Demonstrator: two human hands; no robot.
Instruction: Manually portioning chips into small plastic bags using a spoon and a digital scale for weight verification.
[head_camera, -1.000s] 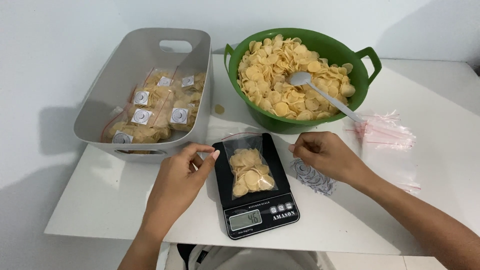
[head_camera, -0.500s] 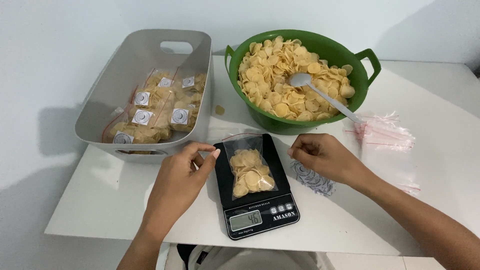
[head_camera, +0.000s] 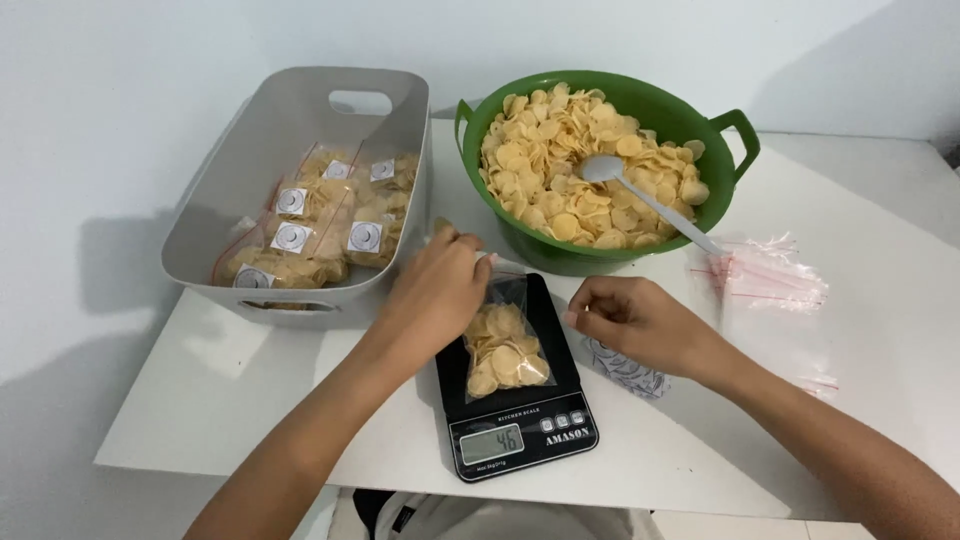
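Observation:
A small clear bag of round yellow chips (head_camera: 505, 348) lies on a black digital kitchen scale (head_camera: 515, 440). My left hand (head_camera: 432, 292) reaches over the bag's top left corner, its fingertips at a loose chip (head_camera: 440, 228) beside the grey tub. The back of the hand hides whether it grips anything. My right hand (head_camera: 625, 318) rests on the table just right of the scale, fingers curled in, apart from the bag, nothing visible in it.
A green bowl (head_camera: 730, 130) heaped with chips holds a white spoon (head_camera: 640, 195). A grey tub (head_camera: 250, 170) at the left holds several filled, labelled bags. Empty zip bags (head_camera: 770, 275) lie at the right, a patterned sheet (head_camera: 625, 368) under my right wrist. White table (head_camera: 880, 200).
Both hands have left the bag's top edge. My left hand moved up toward the loose chip by the tub; my right hand drew back slightly to the right.

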